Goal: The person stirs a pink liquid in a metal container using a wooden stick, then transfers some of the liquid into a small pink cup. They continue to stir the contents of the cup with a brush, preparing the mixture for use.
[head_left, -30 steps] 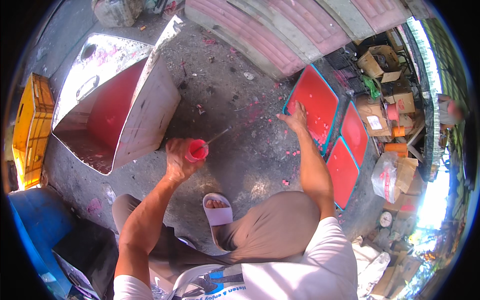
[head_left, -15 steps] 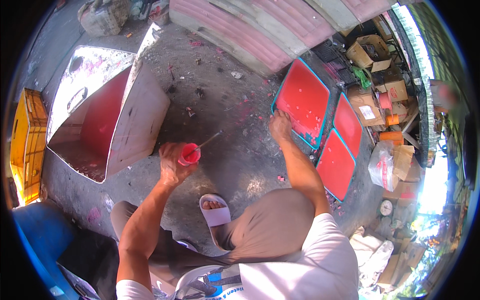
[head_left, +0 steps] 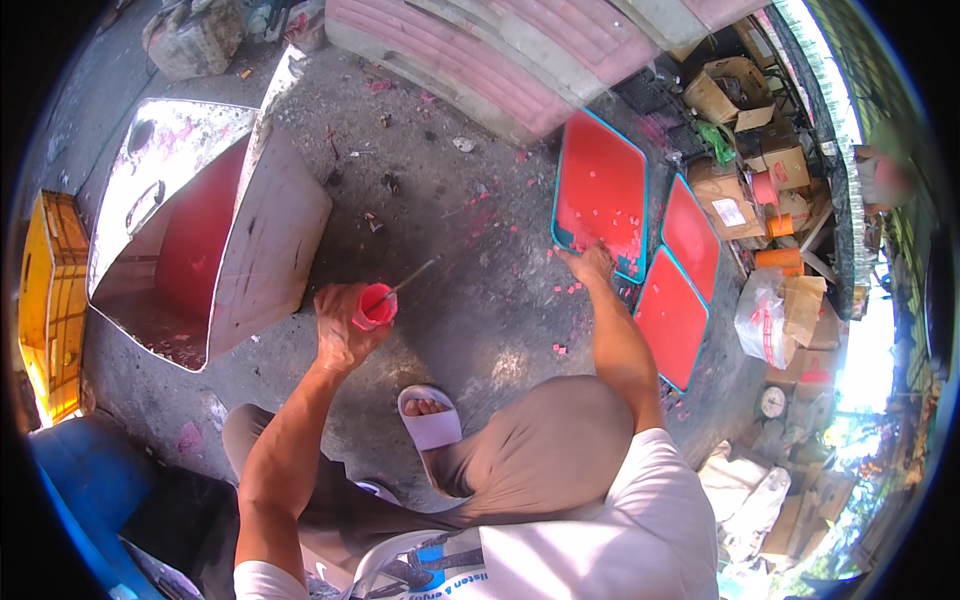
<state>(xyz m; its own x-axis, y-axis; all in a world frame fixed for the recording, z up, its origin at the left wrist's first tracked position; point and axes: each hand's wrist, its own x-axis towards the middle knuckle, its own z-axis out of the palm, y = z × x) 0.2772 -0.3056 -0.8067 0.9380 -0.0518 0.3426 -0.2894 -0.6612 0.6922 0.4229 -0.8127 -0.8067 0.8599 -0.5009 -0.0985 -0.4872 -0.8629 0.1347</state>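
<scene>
My left hand is closed round a small pink-red cup of red paint. A thin-handled brush leans out of the cup toward the upper right. My right hand lies at the lower edge of a large red tray-like panel with a teal rim. Its thumb is spread to the left, and the fingers reach over the edge among small pink-red chips. The fingertips are partly hidden. Two similar smaller panels, an upper one and a lower one, lie to the right.
An open white bin, red inside, lies on its side at left, near a yellow crate. Ribbed pink-white panels stretch across the top. Cardboard boxes and a plastic bag crowd the right. Chips dot the grey floor.
My right hand has moved from the large panel's left corner to its lower edge. That panel has turned slightly, and more chips lie on the floor beside the hand. The left hand holds still.
</scene>
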